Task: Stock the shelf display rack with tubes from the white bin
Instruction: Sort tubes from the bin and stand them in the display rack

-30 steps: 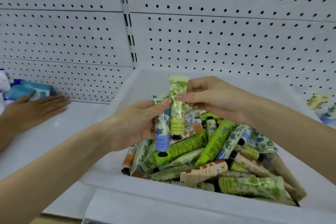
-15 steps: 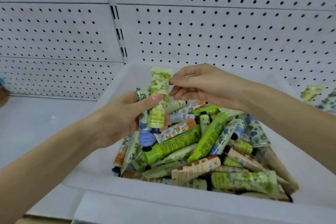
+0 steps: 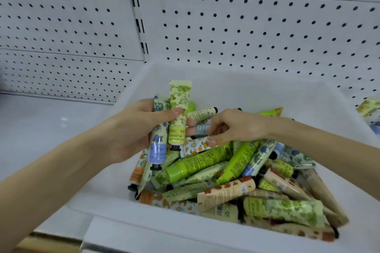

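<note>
Reaching into the white plastic bin (image 3: pixel 246 88), the right hand (image 3: pixel 232 127) curls its fingers onto a cream squeeze tube printed with orange fruit (image 3: pixel 197 146). That tube lies atop the heap, just below the fingertips, its long axis running left to right, and the hand appears to pinch its right end. Just beside it, the left hand (image 3: pixel 131 129) grips a blue-flowered tube (image 3: pixel 158 150) and a yellow-green leafy tube (image 3: pixel 177 117) upright, caps down. The bin stands on the white shelf (image 3: pixel 41 129).

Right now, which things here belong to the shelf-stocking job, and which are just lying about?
Job: white plastic bin; its heap of printed tubes; yellow-green tube and blue-flowered tube gripped in left hand; right hand.
Lying about: white pegboard wall; loose tubes at far right.
</note>
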A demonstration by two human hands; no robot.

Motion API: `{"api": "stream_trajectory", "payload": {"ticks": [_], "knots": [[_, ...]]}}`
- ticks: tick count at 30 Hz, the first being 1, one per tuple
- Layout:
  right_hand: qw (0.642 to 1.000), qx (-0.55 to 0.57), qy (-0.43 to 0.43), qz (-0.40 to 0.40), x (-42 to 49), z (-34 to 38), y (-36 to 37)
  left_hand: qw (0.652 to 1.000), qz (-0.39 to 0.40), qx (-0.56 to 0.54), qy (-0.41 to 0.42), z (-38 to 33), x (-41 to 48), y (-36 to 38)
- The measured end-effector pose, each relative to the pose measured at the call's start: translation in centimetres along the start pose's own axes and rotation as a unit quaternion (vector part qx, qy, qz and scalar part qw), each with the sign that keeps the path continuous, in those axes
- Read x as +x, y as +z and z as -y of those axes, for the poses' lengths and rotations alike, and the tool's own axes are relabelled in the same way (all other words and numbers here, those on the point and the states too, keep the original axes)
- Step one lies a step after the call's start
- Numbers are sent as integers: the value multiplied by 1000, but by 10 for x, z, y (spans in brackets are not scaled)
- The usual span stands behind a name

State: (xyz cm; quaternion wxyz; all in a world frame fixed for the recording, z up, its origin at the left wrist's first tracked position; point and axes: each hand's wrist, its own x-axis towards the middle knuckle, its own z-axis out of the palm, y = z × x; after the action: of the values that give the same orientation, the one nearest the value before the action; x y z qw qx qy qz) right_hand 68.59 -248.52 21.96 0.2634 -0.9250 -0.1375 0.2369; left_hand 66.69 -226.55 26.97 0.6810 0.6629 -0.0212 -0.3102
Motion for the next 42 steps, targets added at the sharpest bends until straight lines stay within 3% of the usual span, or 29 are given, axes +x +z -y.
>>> {"api": "stream_trajectory", "payload": {"ticks": [5, 9, 12, 16, 20, 23, 32, 37, 42], "knots": [[999, 31, 25, 7, -7, -5, -9, 999, -5, -40, -31, -1, 4, -2], [987, 115, 77, -77, -25, -11, -35, 995, -44, -64, -60, 1, 7, -5], [946, 266, 106, -151, -35, -4, -43, 990, -68, -97, -82, 2, 9, -6], [880, 462, 80, -71, -33, 22, -31, 989, -64, -108, -82, 3, 11, -6], [841, 537, 73, -3, -30, 46, -14, 990, -56, -111, -74, 1, 9, -4], [818, 570, 72, -10, -31, 55, -3, 990, -50, -110, -76, 1, 7, -4], [846, 520, 50, -107, -30, 69, 11, 992, -36, -100, -68, 2, 7, -2], [864, 496, 16, -91, -28, 71, 8, 990, -65, -109, -58, 4, 10, -2], [912, 392, 32, -115, -27, 39, -28, 990, -78, -111, -37, 10, 16, -5]]}}
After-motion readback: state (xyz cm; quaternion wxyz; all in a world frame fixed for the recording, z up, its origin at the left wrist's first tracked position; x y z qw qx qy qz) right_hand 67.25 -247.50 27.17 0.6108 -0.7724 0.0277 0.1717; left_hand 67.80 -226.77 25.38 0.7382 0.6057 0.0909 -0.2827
